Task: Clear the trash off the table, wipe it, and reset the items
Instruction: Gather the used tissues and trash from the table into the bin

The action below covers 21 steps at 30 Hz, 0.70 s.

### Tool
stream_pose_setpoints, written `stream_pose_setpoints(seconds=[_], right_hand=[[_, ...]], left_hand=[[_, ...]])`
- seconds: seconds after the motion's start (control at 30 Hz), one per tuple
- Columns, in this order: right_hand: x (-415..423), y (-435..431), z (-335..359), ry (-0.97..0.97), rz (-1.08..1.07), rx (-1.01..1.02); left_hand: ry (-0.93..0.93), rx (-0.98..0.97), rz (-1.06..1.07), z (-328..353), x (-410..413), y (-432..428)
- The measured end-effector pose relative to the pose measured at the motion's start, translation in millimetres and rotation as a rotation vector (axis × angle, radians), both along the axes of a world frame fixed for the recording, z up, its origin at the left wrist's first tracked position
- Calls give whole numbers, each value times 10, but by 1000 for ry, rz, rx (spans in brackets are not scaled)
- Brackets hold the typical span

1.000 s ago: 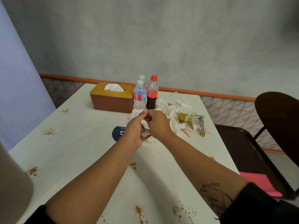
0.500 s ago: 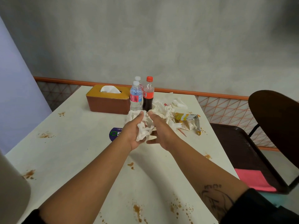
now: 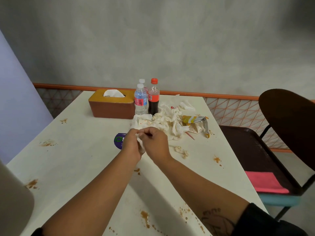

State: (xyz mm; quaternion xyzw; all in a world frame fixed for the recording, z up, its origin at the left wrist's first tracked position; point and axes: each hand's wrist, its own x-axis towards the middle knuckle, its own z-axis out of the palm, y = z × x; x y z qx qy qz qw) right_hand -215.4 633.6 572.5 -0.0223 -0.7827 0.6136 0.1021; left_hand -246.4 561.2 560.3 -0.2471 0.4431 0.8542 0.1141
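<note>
Left hand (image 3: 130,143) is curled round a scrunched tissue wad (image 3: 141,148), and the right hand (image 3: 157,142) pinches its top, both over the stained desk (image 3: 81,150). The trash pile (image 3: 167,120) sits just behind, beside the bottles (image 3: 140,101) and tissue box (image 3: 110,107).

Two water bottles (image 3: 140,101) (one half-hidden), one cola bottle (image 3: 153,99), one tissue box (image 3: 111,108).

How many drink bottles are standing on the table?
3. A clear plastic water bottle with a white cap stands right of the brown tissue box; another white-capped bottle peeks out behind it, mostly hidden; a dark cola bottle with a red cap stands beside them.
</note>
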Motion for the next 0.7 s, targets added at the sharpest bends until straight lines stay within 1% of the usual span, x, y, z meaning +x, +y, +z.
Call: stream_pose_setpoints(seconds=[0.03, 0.13, 0.17, 0.27, 0.3, 0.33, 0.37, 0.43, 0.47, 0.53, 0.6, 0.67, 0.7], right_hand=[[28, -45, -39, 18, 15, 39], [62, -123, -131, 89, 77, 199], [50, -122, -155, 106, 82, 288], [-8, -71, -180, 92, 80, 605], [-26, -51, -178, 74, 83, 664], [-31, -30, -164, 55, 89, 674], [-43, -10, -161, 35, 98, 629], [-55, 82, -146, 9, 83, 474], [-83, 161, -156, 12, 48, 438], [-183, 395, -205, -25, -49, 493], [-283, 685, -264, -183, -122, 610], [-344, 951, -321, -360, -166, 643], [-359, 1058, -346, -416, -187, 639]], left_hand=[[8, 34, 1, -38, -4, -10], [-13, 222, -35, -80, -1, -56], [-23, 235, -44, -94, -11, -77], [-35, 154, -30, -100, -22, -115], [-39, 126, -29, -95, -15, -113], [-49, 100, -33, -101, -20, -116], [-53, 74, -42, -97, -24, -120], [-51, 22, -76, -93, -45, -126], [-52, 2, -89, -93, -58, -134], [-65, -57, -93, -104, -81, -148], [-85, -97, -101, -154, -111, -159], [-103, -79, -124, -202, -127, -144], [-110, -75, -132, -220, -132, -125]])
